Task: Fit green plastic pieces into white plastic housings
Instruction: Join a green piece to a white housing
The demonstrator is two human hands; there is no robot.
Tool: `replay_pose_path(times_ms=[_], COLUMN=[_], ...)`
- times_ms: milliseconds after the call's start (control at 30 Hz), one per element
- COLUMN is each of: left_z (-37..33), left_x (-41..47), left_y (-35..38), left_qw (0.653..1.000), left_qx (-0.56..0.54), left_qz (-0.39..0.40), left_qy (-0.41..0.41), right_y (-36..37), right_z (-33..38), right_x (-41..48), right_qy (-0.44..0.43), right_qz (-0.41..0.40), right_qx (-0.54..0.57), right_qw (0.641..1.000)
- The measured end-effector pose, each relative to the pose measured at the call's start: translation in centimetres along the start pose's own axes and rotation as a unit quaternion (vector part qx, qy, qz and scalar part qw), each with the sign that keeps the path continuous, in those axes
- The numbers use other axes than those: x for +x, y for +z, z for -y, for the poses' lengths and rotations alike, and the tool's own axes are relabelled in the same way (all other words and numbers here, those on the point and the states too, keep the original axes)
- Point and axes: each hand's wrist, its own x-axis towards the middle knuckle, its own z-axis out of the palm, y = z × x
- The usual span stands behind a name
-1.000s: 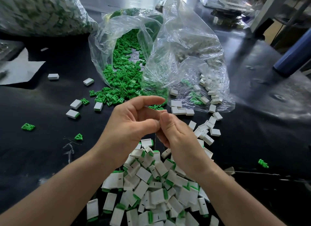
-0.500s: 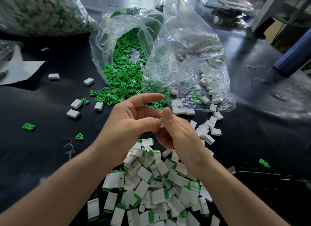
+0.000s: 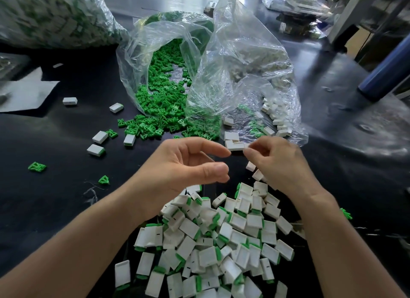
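White boxes (image 3: 231, 136) lie touching by the clear bag (image 3: 244, 60), so the right hand (image 3: 277, 162) might grab two, or push one away. The front box (image 3: 234, 146) lies flat on the black table (image 3: 55, 197), long side going left to right. The hand's fingers (image 3: 249, 152) curl at its end; I cannot tell if they grip. The left hand (image 3: 182, 164) is loosely curved, holding nothing. Green pieces (image 3: 159, 120) sit by the bag.

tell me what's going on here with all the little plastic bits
A person is fitting green pieces into white housings at a dark table. The left hand hangs open and empty; the right hand is at a loose white housing by the bags. A heap of assembled pieces lies below the hands.
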Motion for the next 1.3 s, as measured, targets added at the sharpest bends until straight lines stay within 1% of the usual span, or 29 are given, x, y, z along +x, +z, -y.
replay_pose_path(times_ms=[133,200,267,333,367,433,467,533,567,600,633,733,800,867,933,1000,1067,1133,1200,1300], left_z=[0.1,0.2,0.2,0.3,0.3,0.4,0.4,0.4,0.4,0.4,0.5,0.6,0.7,0.8,0.9,0.9,0.8,0.7,0.7,0.8], left_x=[0.4,0.6,0.7,0.7,0.7,0.8,0.8,0.8,0.8,0.7,0.7,0.7,0.8,0.8,0.9,1.0,1.0,1.1,1.1,1.1], left_y=[-0.5,-0.8,-0.8,-0.9,-0.9,-0.8,-0.8,-0.8,-0.7,-0.6,-0.5,-0.5,-0.5,-0.4,-0.5,-0.7,-1.0,-1.2,-1.3,-1.2], left_qw=[0.996,0.994,0.992,0.991,0.99,0.989,0.988,0.987,0.987,0.987,0.988,0.99,0.99,0.99,0.988,0.984,0.979,0.974,0.971,0.971], left_qx=[-0.006,-0.013,-0.015,-0.014,-0.013,-0.01,-0.002,0.028,0.044,0.054,0.057,0.03,0.033,0.047,0.047,0.03,0.017,0.001,-0.003,-0.008], left_qz=[-0.086,-0.111,-0.126,-0.136,-0.14,-0.148,-0.153,-0.158,-0.154,-0.147,-0.14,-0.139,-0.131,-0.127,-0.144,-0.173,-0.204,-0.228,-0.238,-0.237], left_qy=[-0.003,-0.006,-0.008,-0.009,-0.009,-0.005,0.0,0.016,0.023,0.026,0.024,-0.011,-0.037,-0.045,-0.04,-0.028,-0.01,0.002,0.006,0.004], right_y=[0.2,0.4,0.6,0.7,0.7,0.5,0.4,0.5,0.6,0.9,1.2,2.4,3.0,3.4,3.4,3.1,2.9,3.2,3.7,4.5], right_z=[-0.3,-0.3,-0.3,-0.3,-0.3,0.0,0.4,1.3,1.7,2.1,2.4,3.1,3.5,3.7,3.6,3.4,3.1,2.8,2.9,3.2], right_x=[0.3,0.3,0.3,0.4,0.4,0.2,0.0,-0.5,-0.8,-1.1,-1.3,-1.9,-2.3,-2.6,-2.5,-2.2,-1.8,-1.5,-1.2,-0.8], right_qy=[0.012,0.005,0.0,-0.015,-0.022,-0.026,-0.025,-0.025,-0.026,-0.031,-0.043,-0.105,-0.152,-0.191,-0.201,-0.182,-0.167,-0.173,-0.197,-0.268], right_qz=[0.032,0.045,0.039,0.016,-0.001,-0.017,0.005,0.075,0.103,0.119,0.12,0.071,0.031,0.008,0.025,0.046,0.035,0.016,0.02,0.074], right_qx=[-0.082,-0.124,-0.147,-0.132,-0.095,0.045,0.128,0.277,0.329,0.356,0.359,0.299,0.28,0.246,0.236,0.239,0.208,0.128,0.04,-0.062], right_qw=[0.996,0.991,0.988,0.991,0.995,0.998,0.991,0.958,0.938,0.926,0.925,0.946,0.947,0.95,0.95,0.953,0.963,0.976,0.979,0.959])
